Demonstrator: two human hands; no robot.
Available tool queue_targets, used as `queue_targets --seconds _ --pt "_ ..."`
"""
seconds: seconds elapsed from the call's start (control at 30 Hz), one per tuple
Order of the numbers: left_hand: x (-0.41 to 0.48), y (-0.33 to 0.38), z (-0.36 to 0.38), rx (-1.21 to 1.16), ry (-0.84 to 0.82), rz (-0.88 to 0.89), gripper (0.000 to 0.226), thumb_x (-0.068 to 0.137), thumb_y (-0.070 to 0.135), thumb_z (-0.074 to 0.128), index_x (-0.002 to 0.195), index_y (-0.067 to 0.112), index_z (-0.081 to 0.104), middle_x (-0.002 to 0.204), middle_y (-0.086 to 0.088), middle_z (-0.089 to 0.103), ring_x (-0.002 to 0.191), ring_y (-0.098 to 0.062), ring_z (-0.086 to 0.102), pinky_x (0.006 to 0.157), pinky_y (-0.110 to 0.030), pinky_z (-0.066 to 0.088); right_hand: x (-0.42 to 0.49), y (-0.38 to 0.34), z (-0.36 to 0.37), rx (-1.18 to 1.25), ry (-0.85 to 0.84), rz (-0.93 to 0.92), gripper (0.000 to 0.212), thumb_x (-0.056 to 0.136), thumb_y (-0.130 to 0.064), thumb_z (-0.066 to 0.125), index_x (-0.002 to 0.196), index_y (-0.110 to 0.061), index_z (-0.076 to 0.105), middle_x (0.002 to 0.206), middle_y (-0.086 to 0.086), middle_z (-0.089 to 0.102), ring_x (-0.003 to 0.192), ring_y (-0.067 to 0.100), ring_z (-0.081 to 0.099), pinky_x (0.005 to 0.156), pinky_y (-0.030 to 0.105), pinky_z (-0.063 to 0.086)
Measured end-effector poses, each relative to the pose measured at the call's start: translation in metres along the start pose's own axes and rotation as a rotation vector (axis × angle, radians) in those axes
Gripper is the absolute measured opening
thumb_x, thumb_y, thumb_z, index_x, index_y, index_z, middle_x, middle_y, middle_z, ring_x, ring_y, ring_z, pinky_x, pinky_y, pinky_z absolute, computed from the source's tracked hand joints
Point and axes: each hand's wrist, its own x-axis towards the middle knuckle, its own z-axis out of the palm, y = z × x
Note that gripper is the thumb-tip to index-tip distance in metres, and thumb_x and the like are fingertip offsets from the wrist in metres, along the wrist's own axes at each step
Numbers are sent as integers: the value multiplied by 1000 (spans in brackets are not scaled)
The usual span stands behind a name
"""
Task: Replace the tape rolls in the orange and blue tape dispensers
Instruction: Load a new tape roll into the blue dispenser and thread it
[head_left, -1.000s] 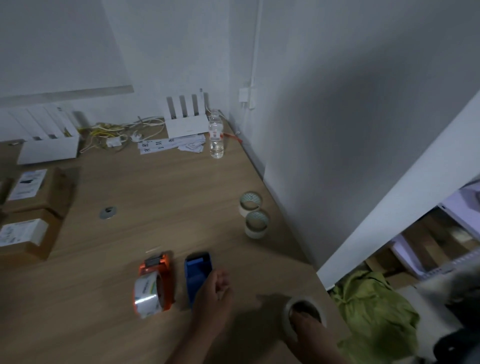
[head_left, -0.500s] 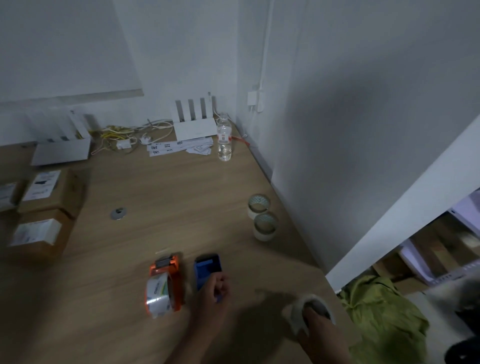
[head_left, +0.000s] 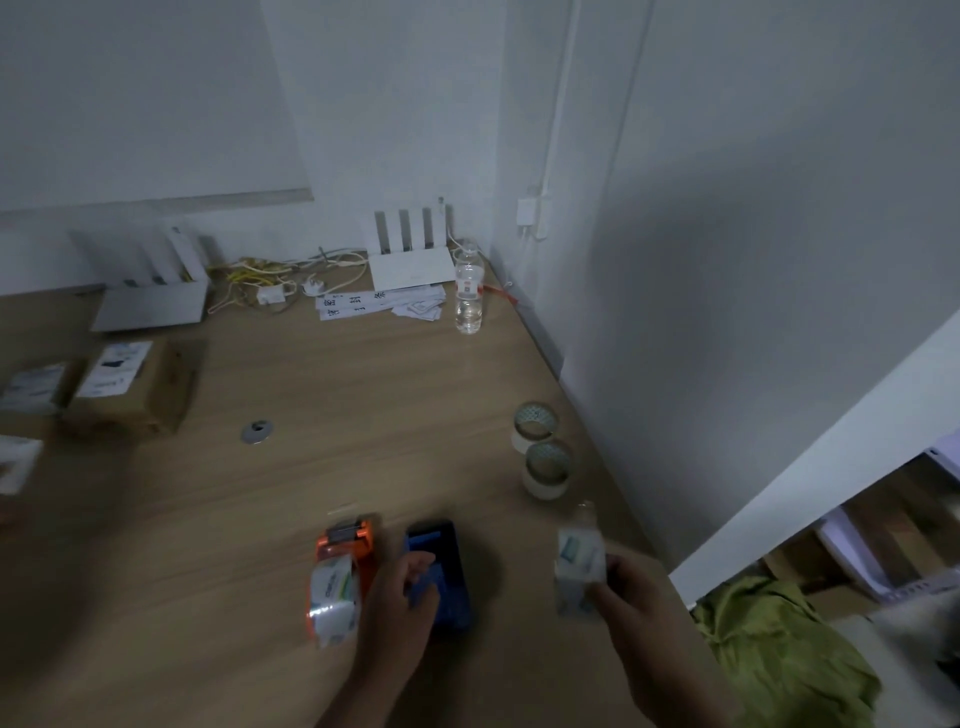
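Observation:
An orange tape dispenser (head_left: 347, 545) with a clear tape roll (head_left: 332, 600) in it lies near the table's front edge. Just right of it lies a blue tape dispenser (head_left: 441, 571) with no roll visible in it. My left hand (head_left: 400, 608) rests on the blue dispenser with its fingers curled over the near part. My right hand (head_left: 631, 597) holds a tape roll (head_left: 576, 571) lifted above the table, blurred by motion, to the right of the blue dispenser. Two more tape rolls (head_left: 545, 467) stand farther back by the wall.
A wooden table (head_left: 363, 405) fills the view, with the wall along its right edge. A water bottle (head_left: 468, 291), papers, two white routers and cables sit at the back. Cardboard boxes (head_left: 130, 384) lie at the left. A green cloth (head_left: 779, 649) lies past the table's right corner.
My right hand has picked the tape roll up off the table's front right corner and carried it up and leftward. My left hand stays on the blue dispenser.

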Motion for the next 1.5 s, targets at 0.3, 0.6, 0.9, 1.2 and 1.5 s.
queue_targets --seconds 0.3,0.6,0.9,1.2,1.5 --pt "2 -31 5 50 17 -146 48 86 -6 76 122 24 67 123 -8 67 118 -29 65 106 -47 54 -4 -37 5 168 -94 -29 18 88 18 48 100 20 62 93 32 69 62 9 67 51 14 50" --pt "7 -15 11 -11 11 -296 33 92 9 77 123 13 66 112 -10 68 106 -24 61 93 -34 46 2 -40 5 206 -62 6 28 78 3 60 100 20 61 95 37 68 68 17 66 53 18 51" --pt "8 3 5 -97 -32 -315 27 102 16 64 78 28 60 80 6 60 78 -11 57 67 -28 42 -1 -52 8 114 -86 -25 27 84 8 56 103 27 58 94 39 66 56 5 63 49 9 46" --pt "0 40 -19 -257 -11 -229 30 105 13 58 80 30 54 82 13 52 80 -7 54 65 -22 39 -8 -64 6 -152 -245 -38 28 89 -28 64 115 -20 68 103 -5 76 93 8 72 86 31 59" --pt "-7 69 -51 -356 80 -73 28 103 17 60 77 12 65 69 -4 63 64 -2 60 58 -10 46 -1 -89 27 -227 -381 -32 27 89 -52 52 115 -49 61 109 -21 72 103 5 68 93 38 54"
